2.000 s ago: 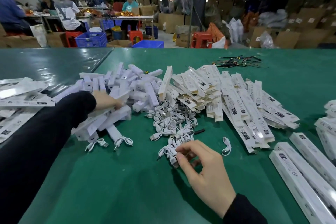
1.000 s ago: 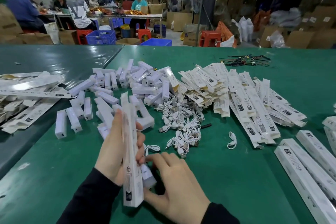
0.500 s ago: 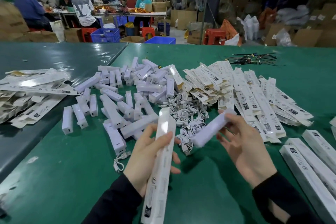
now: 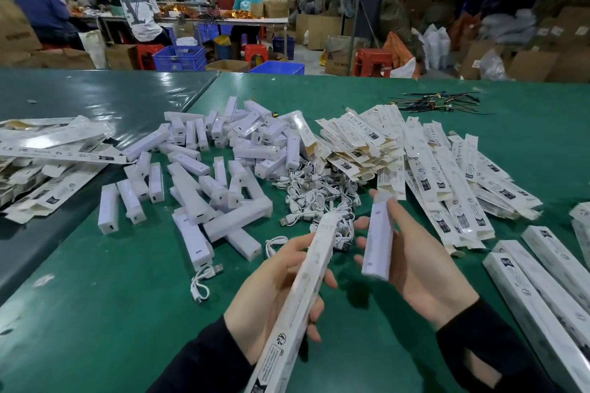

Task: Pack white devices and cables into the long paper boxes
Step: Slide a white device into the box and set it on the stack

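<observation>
My left hand point(image 4: 271, 293) grips a long white paper box point(image 4: 300, 297), held lengthwise and pointing away from me above the green table point(image 4: 95, 313). My right hand point(image 4: 421, 265) holds a white device point(image 4: 378, 239), nearly upright, just right of the box's far end and apart from it. Beyond my hands lies a heap of white cables point(image 4: 319, 198). A pile of white devices point(image 4: 223, 166) spreads over the table's middle left. Several flat paper boxes point(image 4: 431, 169) are stacked at the right.
Several filled long boxes point(image 4: 542, 284) lie at the near right. More flat boxes point(image 4: 48, 153) rest at the left. Loose black and coloured ties point(image 4: 437, 104) lie at the back right. People sit at a far table behind blue crates point(image 4: 180, 57) and cardboard cartons.
My right hand has turned the white device from slanting to nearly upright and brought it closer to the box's far end. My left hand has shifted the box slightly right.
</observation>
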The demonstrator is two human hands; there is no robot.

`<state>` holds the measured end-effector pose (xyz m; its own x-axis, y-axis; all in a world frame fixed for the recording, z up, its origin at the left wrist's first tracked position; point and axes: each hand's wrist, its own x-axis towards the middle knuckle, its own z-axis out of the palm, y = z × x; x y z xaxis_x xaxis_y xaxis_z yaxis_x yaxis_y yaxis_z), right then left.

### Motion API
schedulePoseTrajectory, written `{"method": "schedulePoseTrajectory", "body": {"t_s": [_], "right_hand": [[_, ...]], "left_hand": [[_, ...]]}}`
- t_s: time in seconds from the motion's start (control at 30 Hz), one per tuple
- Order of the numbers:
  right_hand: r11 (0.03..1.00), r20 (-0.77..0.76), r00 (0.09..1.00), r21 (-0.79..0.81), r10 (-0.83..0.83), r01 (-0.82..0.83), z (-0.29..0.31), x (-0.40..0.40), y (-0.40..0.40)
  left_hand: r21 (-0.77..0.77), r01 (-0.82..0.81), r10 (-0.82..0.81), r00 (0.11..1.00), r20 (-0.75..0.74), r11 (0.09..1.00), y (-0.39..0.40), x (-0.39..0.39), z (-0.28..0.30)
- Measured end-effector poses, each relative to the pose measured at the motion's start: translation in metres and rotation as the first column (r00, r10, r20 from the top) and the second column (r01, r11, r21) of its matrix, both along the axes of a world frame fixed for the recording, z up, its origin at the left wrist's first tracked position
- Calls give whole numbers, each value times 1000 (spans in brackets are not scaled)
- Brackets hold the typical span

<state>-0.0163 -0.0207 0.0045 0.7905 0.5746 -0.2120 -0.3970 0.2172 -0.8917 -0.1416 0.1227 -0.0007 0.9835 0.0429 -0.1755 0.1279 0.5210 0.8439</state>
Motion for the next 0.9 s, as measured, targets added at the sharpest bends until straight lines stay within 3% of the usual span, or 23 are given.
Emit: {"method": "schedulePoseTrajectory", "body": {"t_s": [0.2, 0.5, 0.9], "right_hand": [[997, 24, 997, 29, 70, -71, -3, -1, 5], [991, 29, 992, 57, 122, -124, 0, -6, 4], [999, 121, 992, -36, 20, -16, 3, -9, 5]], "left_hand": [[152, -80, 74, 996, 49, 985, -3, -5, -13], [199, -75, 53, 992, 111, 977, -4, -8, -10], [49, 0, -7, 991, 132, 999, -1, -10, -8]]}}
